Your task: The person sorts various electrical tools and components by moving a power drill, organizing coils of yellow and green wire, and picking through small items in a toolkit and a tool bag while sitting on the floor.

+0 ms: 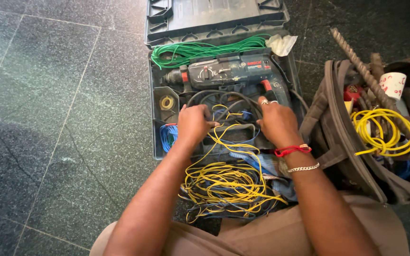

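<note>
Nearest the camera, a loose tangle of yellow wire [228,182] mixed with blue wire [224,192] lies across the person's lap and the near edge of an open tool case [153,137]. Strands of the yellow wire run up from this heap to both hands. The left hand [193,124] is curled closed around a few yellow strands at the case's middle. The right hand [276,122], with a red thread band [291,150] and a metal chain bracelet [303,167] at the wrist, rests on the black cord [224,100] and wires inside the case; whether its fingers pinch anything I cannot tell.

Just left of the left hand sits a small blue coil [168,135], and beyond it a roll of tape [166,102] in a corner compartment. Behind both hands lies a dark rotary hammer drill [228,71], blocking the back of the case, with a green wire bundle [200,50] behind it against the raised lid [214,16].

To the right, on the stone floor [48,118], an open brown tool bag [342,137] holds a yellow wire coil [380,132], long drill bits [371,76] and a white tape roll [394,84].
</note>
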